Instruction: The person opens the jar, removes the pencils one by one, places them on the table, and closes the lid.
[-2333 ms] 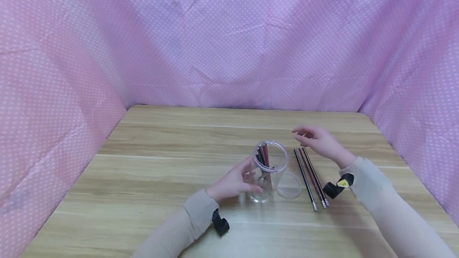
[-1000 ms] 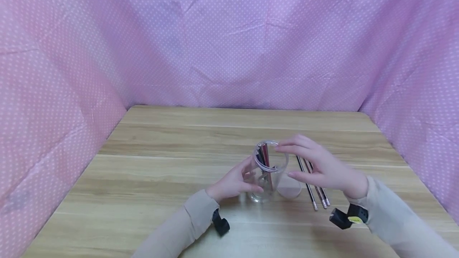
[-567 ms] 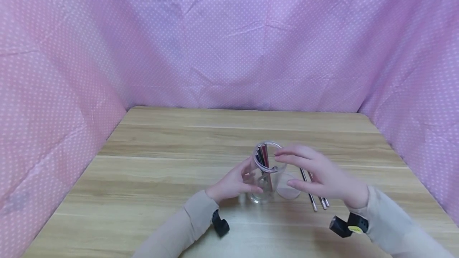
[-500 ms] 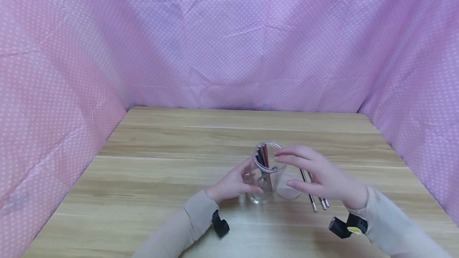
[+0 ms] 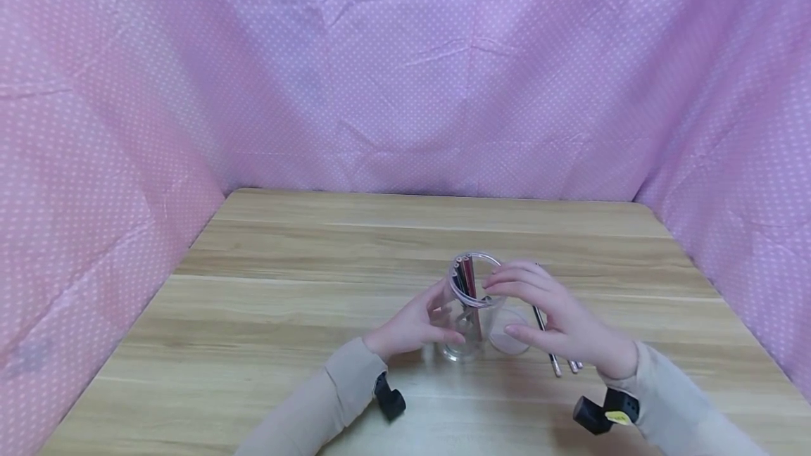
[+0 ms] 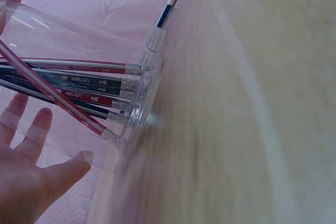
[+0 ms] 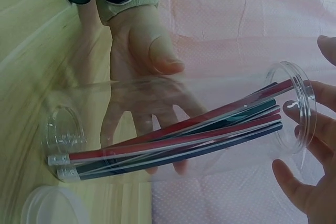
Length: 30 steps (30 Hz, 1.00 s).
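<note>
My left hand (image 5: 412, 326) grips the left side of a clear plastic jar (image 5: 465, 322) that stands upright on the table. Inside lean several red and dark pencils (image 7: 210, 136), their eraser ends at the bottom, as the left wrist view also shows on the pencils (image 6: 92, 80). My right hand (image 5: 554, 312) is at the jar's open top on the right side, fingers loosely bent and thumb apart; whether the fingertips touch the rim I cannot tell. Beneath that hand, loose pencils (image 5: 548, 343) lie on the table, partly covered by it.
A clear round lid (image 5: 509, 333) lies flat on the table just right of the jar, partly under the right hand's thumb. The wooden table (image 5: 304, 252) is backed by pink dotted cloth (image 5: 405, 90) on three sides. Each wrist wears a small black camera (image 5: 389, 400).
My right hand has come from above the loose pencils leftward to the jar's mouth, then lowered slightly, its fingers a little more bent. The left hand and jar have stayed in place.
</note>
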Available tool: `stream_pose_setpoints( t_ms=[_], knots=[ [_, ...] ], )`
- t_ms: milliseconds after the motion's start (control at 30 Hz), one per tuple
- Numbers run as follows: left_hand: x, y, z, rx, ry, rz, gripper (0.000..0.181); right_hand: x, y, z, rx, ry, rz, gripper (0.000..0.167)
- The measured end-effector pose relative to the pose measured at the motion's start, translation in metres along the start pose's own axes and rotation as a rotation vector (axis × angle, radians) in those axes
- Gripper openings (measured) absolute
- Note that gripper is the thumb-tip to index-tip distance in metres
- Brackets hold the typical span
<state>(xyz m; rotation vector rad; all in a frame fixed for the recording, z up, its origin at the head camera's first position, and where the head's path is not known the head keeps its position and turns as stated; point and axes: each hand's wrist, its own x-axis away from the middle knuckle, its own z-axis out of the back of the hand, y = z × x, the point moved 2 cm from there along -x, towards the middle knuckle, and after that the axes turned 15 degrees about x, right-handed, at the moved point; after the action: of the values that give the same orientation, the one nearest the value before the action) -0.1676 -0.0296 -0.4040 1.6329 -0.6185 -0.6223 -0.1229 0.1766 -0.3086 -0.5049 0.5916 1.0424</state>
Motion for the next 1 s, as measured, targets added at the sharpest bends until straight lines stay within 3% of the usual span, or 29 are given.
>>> stream_pose_setpoints(
  t_ms=[333,833,1000],
  knots=[
    [0.0001,-0.0003,-0.0002,0.007,0.003,-0.001,0.093,0.0035,0.0005,-0.0042,-0.053,0.029,-0.009,0.036],
    [0.0003,-0.0012,0.0004,0.011,0.004,0.009,0.093,0.0027,-0.0022,-0.0047,-0.027,0.033,-0.003,0.035],
    [-0.0003,-0.001,0.0016,0.013,0.004,0.005,0.093,-0.0022,-0.002,0.0002,0.011,-0.018,-0.003,0.034]
  ],
)
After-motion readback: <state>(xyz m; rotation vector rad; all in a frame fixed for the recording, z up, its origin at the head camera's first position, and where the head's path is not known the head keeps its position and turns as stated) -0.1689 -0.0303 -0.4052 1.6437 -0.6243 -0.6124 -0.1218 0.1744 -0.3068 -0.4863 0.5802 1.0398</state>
